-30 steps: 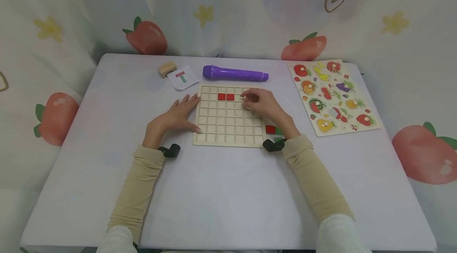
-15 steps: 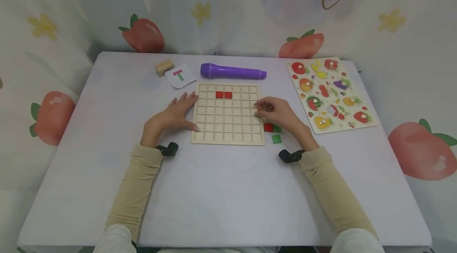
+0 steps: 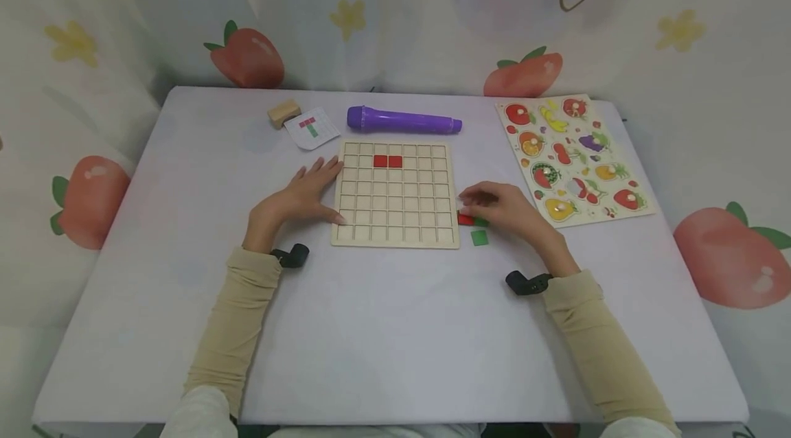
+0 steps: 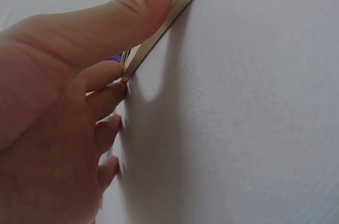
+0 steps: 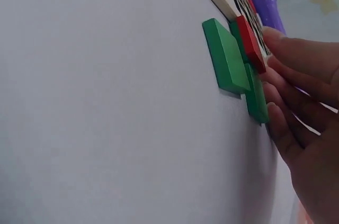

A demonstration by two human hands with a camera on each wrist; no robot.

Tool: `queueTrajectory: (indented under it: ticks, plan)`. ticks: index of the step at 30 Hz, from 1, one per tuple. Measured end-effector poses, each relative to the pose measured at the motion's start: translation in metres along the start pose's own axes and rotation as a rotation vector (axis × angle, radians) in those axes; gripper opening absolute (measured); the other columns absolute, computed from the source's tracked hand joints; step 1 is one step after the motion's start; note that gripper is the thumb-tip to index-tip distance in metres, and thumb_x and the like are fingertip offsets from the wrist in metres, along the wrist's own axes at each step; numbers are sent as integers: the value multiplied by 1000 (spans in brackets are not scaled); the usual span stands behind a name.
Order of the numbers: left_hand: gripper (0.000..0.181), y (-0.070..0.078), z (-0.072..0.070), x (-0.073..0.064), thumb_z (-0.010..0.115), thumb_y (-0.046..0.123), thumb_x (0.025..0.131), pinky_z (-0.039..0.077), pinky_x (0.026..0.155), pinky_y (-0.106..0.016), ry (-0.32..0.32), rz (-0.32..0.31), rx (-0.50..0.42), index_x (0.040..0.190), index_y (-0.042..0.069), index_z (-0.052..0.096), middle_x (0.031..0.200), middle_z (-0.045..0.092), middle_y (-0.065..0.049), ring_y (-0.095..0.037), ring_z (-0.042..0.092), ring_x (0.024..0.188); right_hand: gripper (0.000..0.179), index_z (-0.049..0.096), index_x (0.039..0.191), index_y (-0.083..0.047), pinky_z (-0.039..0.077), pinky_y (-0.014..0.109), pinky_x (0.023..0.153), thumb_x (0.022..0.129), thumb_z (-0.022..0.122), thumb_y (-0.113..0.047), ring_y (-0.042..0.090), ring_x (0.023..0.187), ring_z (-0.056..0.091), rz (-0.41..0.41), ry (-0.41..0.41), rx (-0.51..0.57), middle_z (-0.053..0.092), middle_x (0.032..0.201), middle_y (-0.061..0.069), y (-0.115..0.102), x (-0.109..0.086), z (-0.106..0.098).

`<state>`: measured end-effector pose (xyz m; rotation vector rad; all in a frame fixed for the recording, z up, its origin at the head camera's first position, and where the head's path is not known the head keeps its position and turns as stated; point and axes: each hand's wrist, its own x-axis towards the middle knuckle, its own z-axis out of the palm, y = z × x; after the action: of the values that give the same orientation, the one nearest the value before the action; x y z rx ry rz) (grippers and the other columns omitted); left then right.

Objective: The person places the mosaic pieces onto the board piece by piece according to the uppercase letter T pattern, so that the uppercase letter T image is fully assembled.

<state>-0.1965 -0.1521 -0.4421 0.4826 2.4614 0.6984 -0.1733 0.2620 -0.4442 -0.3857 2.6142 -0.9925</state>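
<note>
A wooden grid board [image 3: 395, 204] lies mid-table, with two red square tiles [image 3: 387, 161] side by side in one of its upper rows. My left hand [image 3: 296, 198] is spread at the board's left edge, its thumb and fingertips touching that side. Just off the board's right edge, my right hand [image 3: 503, 211] hovers low over a loose red tile [image 5: 250, 44], thumb and fingertips close to it, nothing visibly pinched. Green tiles are clustered beside and under this red tile; one green tile [image 3: 479, 238] lies nearer the front.
Behind the board lies a purple microphone-shaped tube [image 3: 404, 121]. To its left are a printed pattern card [image 3: 312, 129] and a small wooden block [image 3: 283, 113]. A fruit puzzle board [image 3: 575, 160] occupies the right back of the white-covered table [image 3: 371, 342].
My right hand has moved from over the board's upper right, out and down toward the loose tiles at its right side. My left hand stays at the board's left edge.
</note>
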Motion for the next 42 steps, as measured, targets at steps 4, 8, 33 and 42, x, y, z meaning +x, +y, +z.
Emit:
queueTrajectory:
  ticks: [4,8,33,42]
  plan:
    - [118,0,0,1,85,41,84,-9,131,-51,3,-5,1,167,10,6,175,-3,-8,-31,-10,161,44,69,131,-15,50,36,98,91,79,-31,21,109,61,13,-82,29,70,121,6,5,-3,-7]
    - [118,0,3,4,85,42,83,-9,131,-51,11,-1,-5,167,11,7,175,-2,-7,-30,-10,161,49,68,132,-18,47,38,105,87,84,-29,20,117,59,-9,-149,53,67,130,3,9,-5,-13]
    - [118,0,5,6,84,42,84,-10,131,-51,5,1,0,167,10,7,175,-3,-7,-30,-11,161,35,69,131,-11,47,33,85,97,72,-20,25,99,55,33,-39,-22,66,111,12,2,7,-13]
    - [117,-1,3,2,84,42,84,-10,131,-50,11,-7,1,167,11,7,175,-2,-7,-30,-11,161,34,72,128,-11,51,39,90,97,73,-23,28,104,60,2,52,-23,69,118,11,-8,29,-8]
